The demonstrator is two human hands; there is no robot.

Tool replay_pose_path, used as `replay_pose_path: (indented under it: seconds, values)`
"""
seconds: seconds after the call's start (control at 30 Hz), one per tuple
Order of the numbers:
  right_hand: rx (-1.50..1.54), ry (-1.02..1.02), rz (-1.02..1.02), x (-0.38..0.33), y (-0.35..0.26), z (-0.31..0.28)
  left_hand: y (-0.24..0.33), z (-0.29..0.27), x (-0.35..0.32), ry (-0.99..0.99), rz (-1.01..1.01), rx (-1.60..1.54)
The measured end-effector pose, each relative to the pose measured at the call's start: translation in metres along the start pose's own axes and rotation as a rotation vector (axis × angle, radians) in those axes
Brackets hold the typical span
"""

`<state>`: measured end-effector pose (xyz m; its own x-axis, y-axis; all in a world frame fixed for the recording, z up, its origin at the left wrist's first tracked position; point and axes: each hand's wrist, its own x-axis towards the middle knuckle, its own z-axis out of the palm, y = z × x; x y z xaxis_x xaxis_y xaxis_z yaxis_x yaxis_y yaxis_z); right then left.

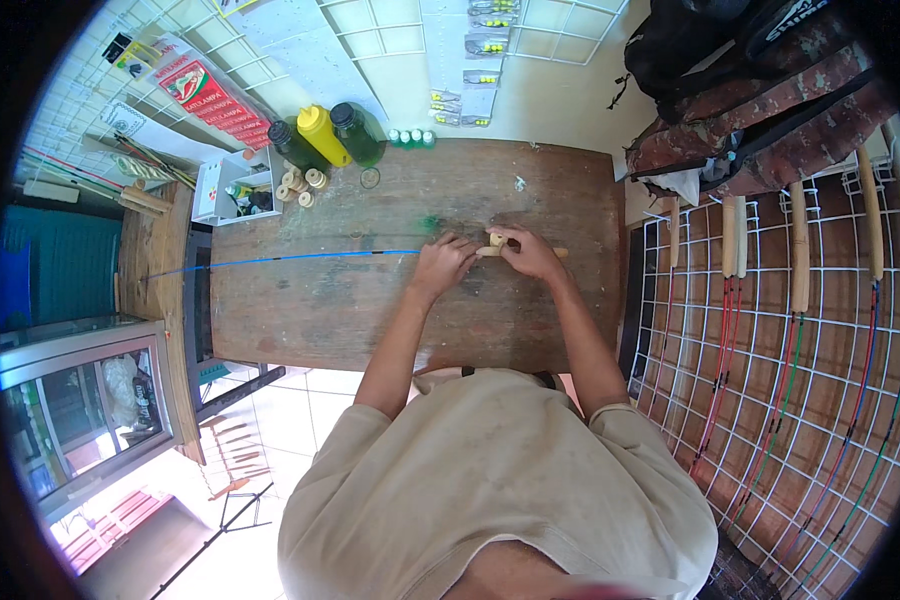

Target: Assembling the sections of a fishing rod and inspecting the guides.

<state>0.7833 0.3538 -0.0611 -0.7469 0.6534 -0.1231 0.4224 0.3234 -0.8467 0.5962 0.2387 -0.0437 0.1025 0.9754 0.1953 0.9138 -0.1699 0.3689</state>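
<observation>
A thin blue fishing rod (310,258) with dark bands lies across the wooden table (300,320), its tip reaching past the left edge. My left hand (446,262) is closed round the rod near its pale wooden handle (562,252). Just to the right, my right hand (532,254) pinches a small wooden spool (497,240) against the handle. How its fingertips meet the spool is partly hidden. A faint green tangle of line (430,224) lies beyond my left hand.
At the back left stand a white box (216,192), several wooden spools (305,190), a yellow squeeze bottle (322,135) and dark bottles (358,136). Small green-and-white bottles (412,138) line the far edge. Rods with wooden handles (799,250) hang on a wire rack at right.
</observation>
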Motion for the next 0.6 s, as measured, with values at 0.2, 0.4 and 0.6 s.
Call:
replay_pose_path:
  seconds: [0.2, 0.4, 0.6]
  values:
    - [-0.139, -0.092, 0.048, -0.001, -0.031, -0.002, -0.002, -0.002, -0.007, -0.017, -0.071, 0.015]
    - [-0.333, 0.085, -0.187, -0.002, 0.001, 0.01, -0.005, 0.001, -0.004, -0.035, -0.088, -0.013]
    - [-0.444, 0.095, -0.251, -0.002, -0.006, 0.005, -0.003, -0.018, 0.006, -0.047, -0.107, -0.081]
